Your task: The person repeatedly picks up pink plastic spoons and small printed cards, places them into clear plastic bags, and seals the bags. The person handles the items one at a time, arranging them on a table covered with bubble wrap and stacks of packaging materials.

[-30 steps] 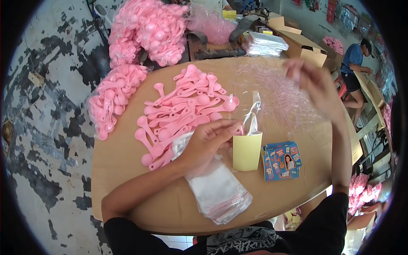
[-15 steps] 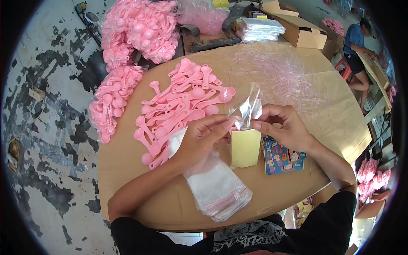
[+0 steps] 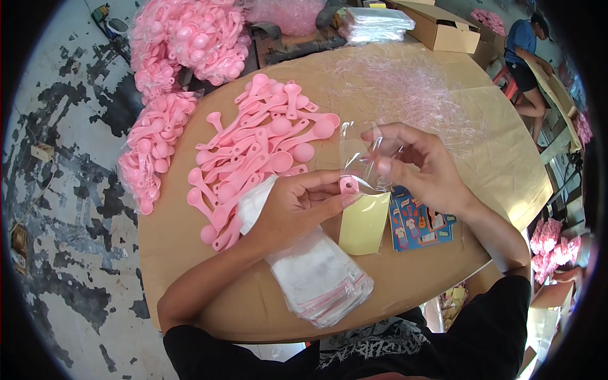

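Observation:
My left hand (image 3: 303, 206) is closed, pinching a clear plastic bag (image 3: 356, 149) and the holed handle end of a pink spoon (image 3: 349, 184). Below the fingertips hangs a yellow card (image 3: 365, 227); whether it lies inside the bag is hard to make out. My right hand (image 3: 423, 168) grips the bag's upper edge between thumb and fingers. Beside the left hand spreads a heap of pink scoop-ended spoons (image 3: 253, 152). A stack of flat clear bags (image 3: 323, 275) lies under my left wrist. Blue printed cards (image 3: 421, 221) lie below my right hand.
Bulging bags of pink spoons (image 3: 190, 41) stand past the far left edge of the cardboard-covered table (image 3: 209, 304). Thin plastic strips (image 3: 411, 88) are scattered at the far side. Behind are a stack of clear packs (image 3: 377, 25) and a cardboard box (image 3: 443, 28). Another person (image 3: 525, 63) works at far right.
My right hand has lifted slightly and spread the bag's upper part, which was bunched before. The pink handle end now shows at my left fingertips. The whole view has shifted a little.

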Demonstrator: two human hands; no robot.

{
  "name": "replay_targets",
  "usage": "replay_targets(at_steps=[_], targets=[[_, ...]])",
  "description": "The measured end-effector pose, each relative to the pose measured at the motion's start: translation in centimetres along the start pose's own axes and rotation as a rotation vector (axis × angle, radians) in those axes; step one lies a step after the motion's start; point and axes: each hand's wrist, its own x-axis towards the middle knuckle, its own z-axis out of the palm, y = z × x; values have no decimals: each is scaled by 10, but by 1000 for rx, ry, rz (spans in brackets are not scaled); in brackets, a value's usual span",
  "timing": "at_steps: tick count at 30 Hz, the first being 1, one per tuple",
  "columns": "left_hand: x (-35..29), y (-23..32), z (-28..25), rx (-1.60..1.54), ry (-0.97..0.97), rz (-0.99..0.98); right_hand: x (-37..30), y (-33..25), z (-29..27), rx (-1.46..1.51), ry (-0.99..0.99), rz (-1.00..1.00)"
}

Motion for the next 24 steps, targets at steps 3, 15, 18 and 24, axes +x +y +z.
replay_targets(at_steps=[3,15,18,24], targets=[[2,3,2,50,7,-19,6,1,-1,-68,88,-49],[4,2,3,-6,0,-18,16,-2,-4,-31,97,-21],[1,4,3,4,9,-38,25,-10,-3,-137,-24,-138],[2,-1,0,5,-10,-41,42,-13,-2,-112,-105,-59]])
